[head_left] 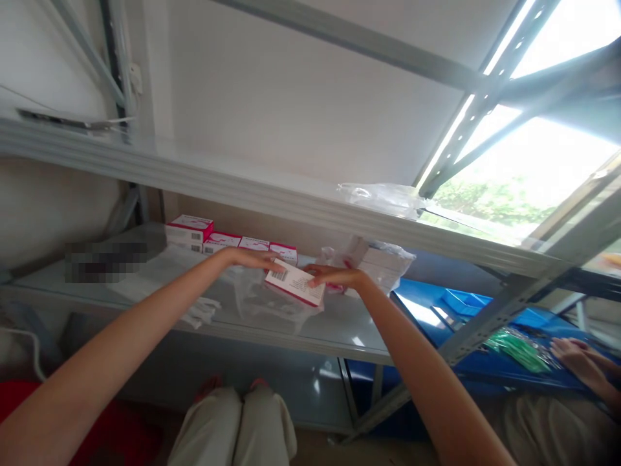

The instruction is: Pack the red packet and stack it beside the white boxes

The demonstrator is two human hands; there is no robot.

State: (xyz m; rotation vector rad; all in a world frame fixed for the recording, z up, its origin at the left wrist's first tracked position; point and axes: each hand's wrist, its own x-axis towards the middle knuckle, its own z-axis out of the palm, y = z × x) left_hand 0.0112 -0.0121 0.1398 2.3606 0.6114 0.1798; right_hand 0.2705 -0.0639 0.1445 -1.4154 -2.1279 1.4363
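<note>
Both my arms reach onto a grey metal shelf [339, 327]. My left hand [255, 259] and my right hand [334, 277] together hold a white and red carton [295, 283] with a barcode, tilted above a clear plastic bag [262, 301]. Behind it, a row of matching red and white cartons [228, 241] lines the back of the shelf. To the right lies a plastic-wrapped stack of boxes [381, 262].
An upper shelf [218, 184] overhangs, with clear plastic [378, 194] on it. A blue tray [466, 304] and green items [519, 349] sit at the right, where another person's hand [579, 362] rests. Diagonal shelf braces [485, 323] cross there. My knees [237, 421] are below.
</note>
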